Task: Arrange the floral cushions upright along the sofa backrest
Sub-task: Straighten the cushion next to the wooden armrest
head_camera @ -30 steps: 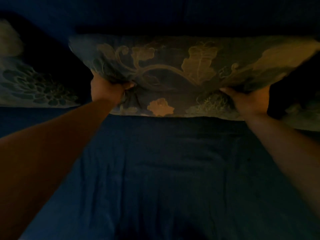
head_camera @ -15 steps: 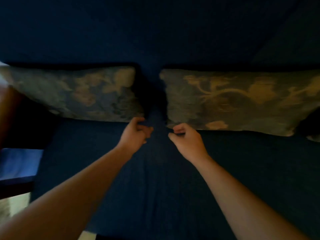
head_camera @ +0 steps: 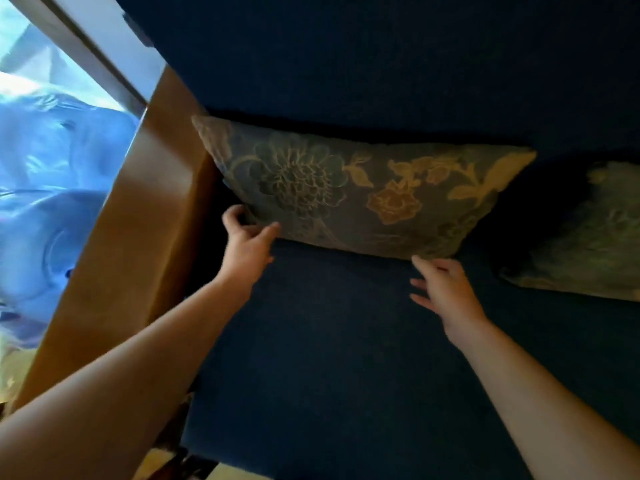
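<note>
left hand [head_camera: 247,242]: open, fingers at lower-left corner of floral cushion [head_camera: 349,192] | right hand [head_camera: 441,287]: open, fingertips at its lower-right edge | cushion leans on sofa backrest [head_camera: 381,64]

A rectangular grey-green fabric cushion with a large outlined bloom and yellow-orange flowers [head_camera: 349,192] stands upright on the dark blue sofa seat [head_camera: 346,341], leaning against the backrest [head_camera: 381,64] at the seat's left end. A second floral cushion of the same fabric [head_camera: 588,237] stands apart to its right, cut off by the frame edge.
</note>
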